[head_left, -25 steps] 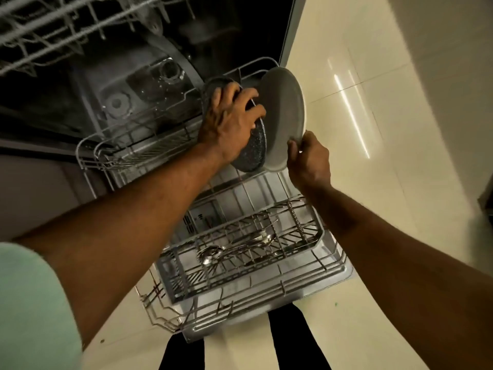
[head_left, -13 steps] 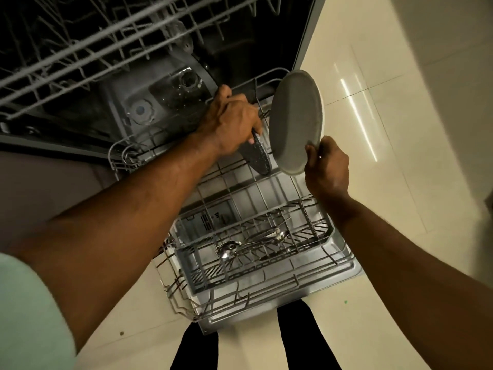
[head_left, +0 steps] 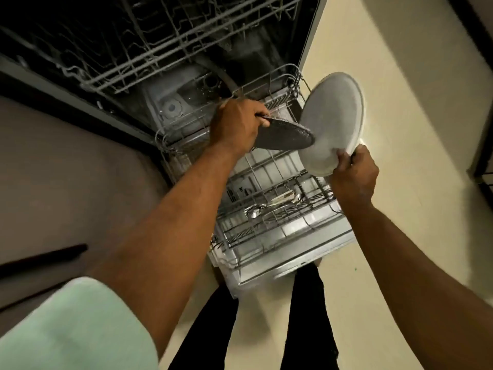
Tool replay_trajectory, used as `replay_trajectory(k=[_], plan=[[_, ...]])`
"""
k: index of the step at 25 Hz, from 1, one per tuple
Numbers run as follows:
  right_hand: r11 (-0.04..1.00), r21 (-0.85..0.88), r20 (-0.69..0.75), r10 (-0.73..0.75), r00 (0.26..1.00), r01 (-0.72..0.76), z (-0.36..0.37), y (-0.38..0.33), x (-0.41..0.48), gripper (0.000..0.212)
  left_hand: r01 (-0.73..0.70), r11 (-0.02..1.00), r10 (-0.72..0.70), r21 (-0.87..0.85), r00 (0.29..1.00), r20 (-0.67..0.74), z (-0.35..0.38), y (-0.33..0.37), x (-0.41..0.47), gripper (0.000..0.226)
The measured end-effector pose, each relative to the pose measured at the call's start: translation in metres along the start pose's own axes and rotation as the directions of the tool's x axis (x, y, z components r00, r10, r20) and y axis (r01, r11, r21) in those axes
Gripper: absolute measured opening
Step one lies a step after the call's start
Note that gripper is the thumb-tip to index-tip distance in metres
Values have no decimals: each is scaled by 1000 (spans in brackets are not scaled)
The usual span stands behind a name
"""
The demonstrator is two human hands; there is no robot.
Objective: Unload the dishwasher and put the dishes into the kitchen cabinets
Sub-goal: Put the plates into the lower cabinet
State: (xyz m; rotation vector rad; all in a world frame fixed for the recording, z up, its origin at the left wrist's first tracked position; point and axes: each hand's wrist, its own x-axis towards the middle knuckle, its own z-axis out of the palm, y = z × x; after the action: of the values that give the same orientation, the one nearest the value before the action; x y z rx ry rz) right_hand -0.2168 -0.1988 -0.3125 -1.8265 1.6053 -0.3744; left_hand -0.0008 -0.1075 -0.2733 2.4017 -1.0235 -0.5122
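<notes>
Left hand [head_left: 237,126] curled round the rim of a dark speckled round plate [head_left: 285,136], held nearly flat above the pulled-out grey wire lower rack [head_left: 266,231]. Metal cutlery [head_left: 269,206] lying in the rack. Right hand [head_left: 353,177] pinching the lower rim of a pale grey round plate [head_left: 333,121], tilted on edge just beside the dark one.

The lower rack [head_left: 268,237] stands pulled out over the open dishwasher door [head_left: 301,267], which hangs just above the cream tiled floor [head_left: 416,145]. A few spoons [head_left: 256,210] lie flat together in the rack's near section.
</notes>
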Motion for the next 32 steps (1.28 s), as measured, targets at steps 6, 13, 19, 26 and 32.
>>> replay_trajectory(k=[6,13,19,26,32], plan=[[1000,19,-126,-14,992,16,-17,25,-104,19,123,967,-155,-224,979,-129,-2,-22,-122,17],[999,16,-79,-43,996,44,-24,82,-219,21,354,844,-446,-402,881,-160,18,-61,-262,22],[1000,21,-2,-4,1000,4,-20,122,-320,21,522,572,-705,-633,707,-54,41,-120,-387,24],[997,-67,142,-24,990,34,29,98,-428,20,518,251,-859,-818,509,59,3,-230,-492,17],[992,-122,245,-4,970,35,101,40,-520,24,503,28,-959,-864,257,119,-61,-338,-563,24]])
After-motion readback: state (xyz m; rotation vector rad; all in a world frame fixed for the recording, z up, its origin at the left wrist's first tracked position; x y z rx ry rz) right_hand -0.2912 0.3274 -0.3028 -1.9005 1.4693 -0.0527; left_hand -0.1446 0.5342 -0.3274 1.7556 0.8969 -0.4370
